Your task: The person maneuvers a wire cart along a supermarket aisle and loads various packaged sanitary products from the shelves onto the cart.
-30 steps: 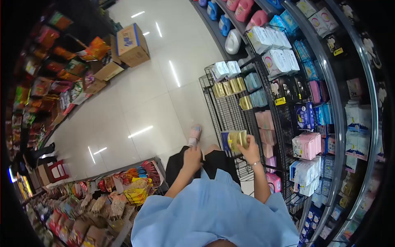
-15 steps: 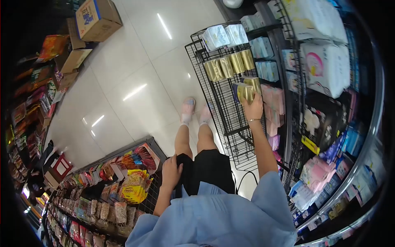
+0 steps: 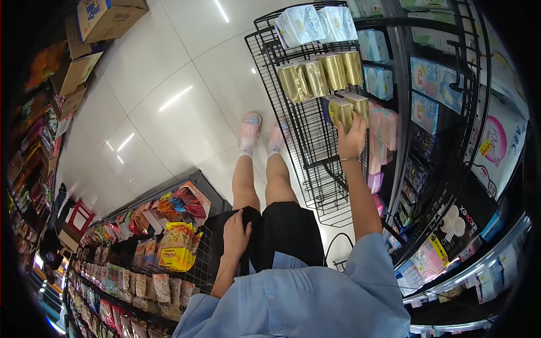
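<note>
My right hand [image 3: 352, 138] grips the near end of a gold pack [image 3: 340, 111] with a dark side, on the black wire rack [image 3: 321, 160]. Right beside it lies another gold pack [image 3: 358, 103], close to my fingers. Behind these stands a row of several gold packs [image 3: 315, 80], and at the rack's far end are white-and-blue packs [image 3: 298, 26]. My left hand [image 3: 235, 231] rests on my thigh over the black shorts [image 3: 290, 231], its fingers loosely stretched out and holding nothing.
Tall shelves with pink packs [image 3: 383, 132] and blue packs [image 3: 378, 83] run along the right. A low rack of snack bags [image 3: 177, 248] stands at lower left. Cardboard boxes [image 3: 107, 19] are at upper left, beside the tiled floor [image 3: 163, 84].
The view has shifted, and the shelves on the right look nearer. My right hand stays on the gold pack, its fingers now further over the top. My left hand stays on my thigh.
</note>
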`<action>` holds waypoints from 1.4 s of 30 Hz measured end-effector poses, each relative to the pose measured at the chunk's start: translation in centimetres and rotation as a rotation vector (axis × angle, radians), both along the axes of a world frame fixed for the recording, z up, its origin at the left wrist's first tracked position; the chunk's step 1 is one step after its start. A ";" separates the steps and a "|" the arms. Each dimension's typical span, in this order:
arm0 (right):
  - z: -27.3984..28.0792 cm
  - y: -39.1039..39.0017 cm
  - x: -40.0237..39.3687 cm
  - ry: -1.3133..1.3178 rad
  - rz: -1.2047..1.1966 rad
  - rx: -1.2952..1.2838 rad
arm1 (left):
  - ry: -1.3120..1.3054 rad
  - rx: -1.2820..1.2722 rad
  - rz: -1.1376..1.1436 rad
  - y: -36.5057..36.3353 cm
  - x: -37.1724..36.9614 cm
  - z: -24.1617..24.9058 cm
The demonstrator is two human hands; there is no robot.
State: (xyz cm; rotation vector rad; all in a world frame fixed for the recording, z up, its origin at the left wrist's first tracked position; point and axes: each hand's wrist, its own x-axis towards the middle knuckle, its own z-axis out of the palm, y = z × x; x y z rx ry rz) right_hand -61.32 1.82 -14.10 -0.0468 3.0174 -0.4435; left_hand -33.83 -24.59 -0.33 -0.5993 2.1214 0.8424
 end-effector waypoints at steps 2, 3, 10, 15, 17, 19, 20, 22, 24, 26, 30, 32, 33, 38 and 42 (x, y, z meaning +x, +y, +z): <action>0.2 -0.1 0.2 0.020 0.013 0.046 | 0.011 0.018 0.019 0.2 -0.2 0.0; 0.2 -0.1 0.3 0.030 0.019 0.069 | 0.017 0.026 0.028 0.3 -0.3 0.1; 2.2 -1.4 1.8 0.140 -0.061 0.035 | 0.128 0.082 0.009 0.2 -1.2 1.3; 7.3 -3.8 8.5 0.104 -0.095 -0.190 | 0.457 0.265 0.414 -1.8 -6.8 7.9; 10.6 -5.8 11.1 0.071 -0.065 -0.210 | 0.701 0.508 0.502 -2.9 -10.5 12.2; 13.1 -7.7 13.9 0.086 -0.055 -0.317 | 0.918 0.933 0.564 -2.6 -15.1 18.8; 15.5 -9.1 14.9 0.066 -0.075 -0.347 | 1.014 1.213 0.587 -1.7 -16.9 23.0; 18.7 -10.6 17.4 0.045 -0.057 -0.380 | 0.894 1.891 0.586 0.5 -18.2 32.3; 22.5 -11.4 19.8 0.080 -0.098 -0.387 | 0.710 2.299 0.271 3.3 -17.7 38.9; 26.1 -11.1 22.2 0.126 -0.160 -0.469 | 0.494 2.522 0.034 6.6 -15.8 43.1; 29.7 -8.8 27.0 0.311 -0.408 -0.421 | 0.298 2.892 -0.415 13.4 -10.7 46.4; 30.5 -7.3 29.8 0.392 -0.566 -0.436 | 0.039 2.825 -0.380 13.9 -6.3 48.3; 30.7 -6.4 30.9 0.429 -0.624 -0.438 | -0.075 2.795 -0.382 14.6 -4.4 48.8; 32.4 -1.3 38.2 0.604 -0.813 -0.430 | -0.457 2.774 -0.550 20.8 5.6 49.6; 32.9 4.0 46.6 0.621 -0.930 -0.410 | -0.665 2.882 -0.649 26.5 14.9 48.5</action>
